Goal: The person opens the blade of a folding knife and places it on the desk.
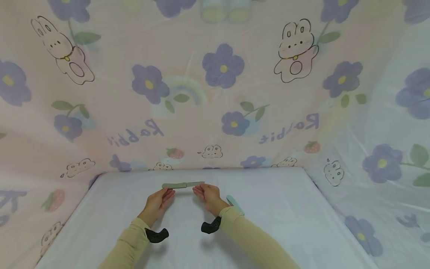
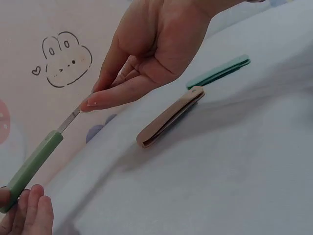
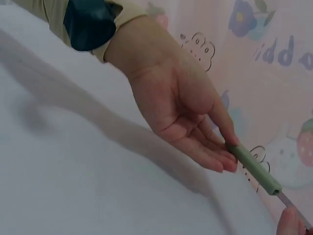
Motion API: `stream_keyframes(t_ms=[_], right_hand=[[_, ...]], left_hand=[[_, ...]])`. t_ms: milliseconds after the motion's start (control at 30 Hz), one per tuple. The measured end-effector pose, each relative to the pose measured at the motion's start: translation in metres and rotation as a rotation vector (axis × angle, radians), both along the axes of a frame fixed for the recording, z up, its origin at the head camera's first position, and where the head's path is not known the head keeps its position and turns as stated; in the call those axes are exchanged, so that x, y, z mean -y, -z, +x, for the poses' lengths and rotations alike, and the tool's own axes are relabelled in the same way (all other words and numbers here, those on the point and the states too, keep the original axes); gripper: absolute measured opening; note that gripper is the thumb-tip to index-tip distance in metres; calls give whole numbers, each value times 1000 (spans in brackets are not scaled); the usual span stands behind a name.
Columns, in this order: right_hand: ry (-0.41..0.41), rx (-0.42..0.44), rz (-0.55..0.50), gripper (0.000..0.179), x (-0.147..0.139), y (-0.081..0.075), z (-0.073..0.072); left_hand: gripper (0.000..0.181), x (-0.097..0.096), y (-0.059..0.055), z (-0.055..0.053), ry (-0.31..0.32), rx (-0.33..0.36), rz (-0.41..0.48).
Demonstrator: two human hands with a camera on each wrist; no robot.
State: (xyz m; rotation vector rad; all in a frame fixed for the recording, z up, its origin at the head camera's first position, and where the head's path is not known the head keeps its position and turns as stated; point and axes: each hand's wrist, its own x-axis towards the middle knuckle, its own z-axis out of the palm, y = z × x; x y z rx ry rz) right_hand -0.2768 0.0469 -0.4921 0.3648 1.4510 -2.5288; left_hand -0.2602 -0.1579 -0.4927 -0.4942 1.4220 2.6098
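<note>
A green folding knife [image 1: 174, 185] is held level above the white surface, its blade [image 1: 195, 184] swung out from the handle. My left hand [image 1: 157, 204] pinches the far end of the handle [image 3: 257, 169] between thumb and fingers. At the other end, my right hand [image 1: 211, 197] pinches the blade near its tip, which its fingers cover in the left wrist view. Below the right hand, a brown folded knife [image 2: 171, 117] lies on the surface beside a teal folded knife [image 2: 218, 72]. The head view shows the teal one by the right wrist; the brown one is hidden there.
White cloth covers the table [image 1: 285, 224]. Behind it and along both sides hangs a printed curtain [image 1: 188, 123] with rabbits and purple flowers. Each wrist carries a black mount [image 1: 211, 225].
</note>
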Motion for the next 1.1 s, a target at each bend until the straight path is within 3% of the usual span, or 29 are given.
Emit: stream_keyframes(t_ms=[400, 633, 800, 1100], right_hand=[[87, 28, 68, 27, 23, 13, -11], [132, 32, 134, 25, 33, 12, -13], [122, 73, 170, 25, 37, 17, -16], [166, 80, 131, 32, 47, 22, -18]], left_hand=[[39, 13, 18, -18, -15, 74, -4], [39, 20, 20, -24, 15, 69, -89], [38, 25, 19, -27, 40, 81, -164], [37, 32, 31, -32, 74, 72, -248]])
